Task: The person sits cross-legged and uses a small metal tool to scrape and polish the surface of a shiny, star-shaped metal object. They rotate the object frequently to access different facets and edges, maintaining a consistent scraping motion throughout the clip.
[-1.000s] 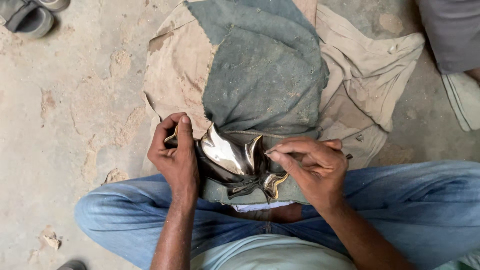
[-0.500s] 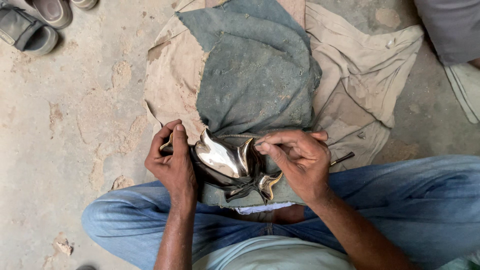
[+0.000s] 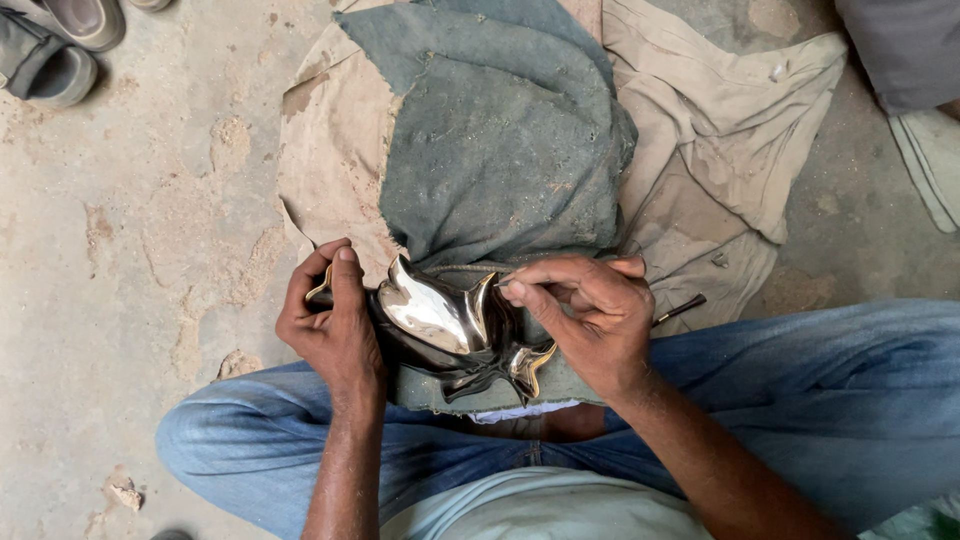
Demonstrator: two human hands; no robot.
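Observation:
A shiny, leaf-shaped metal piece with brass-coloured edges rests on a padded cloth over my lap. My left hand grips its left end, thumb on top. My right hand pinches a thin dark metal tool; the tool's tip touches the upper right edge of the piece, and its back end sticks out past my knuckles. Curled points of the piece show below my right hand.
A grey-blue cloth lies over a beige cloth on the rough concrete floor ahead of me. Sandals sit at the top left. Another person's clothing shows at the top right. My legs in blue jeans are crossed below.
My right hand has moved up from the lower right of the piece to its upper right edge. The left hand keeps its grip. The camera view has shifted slightly.

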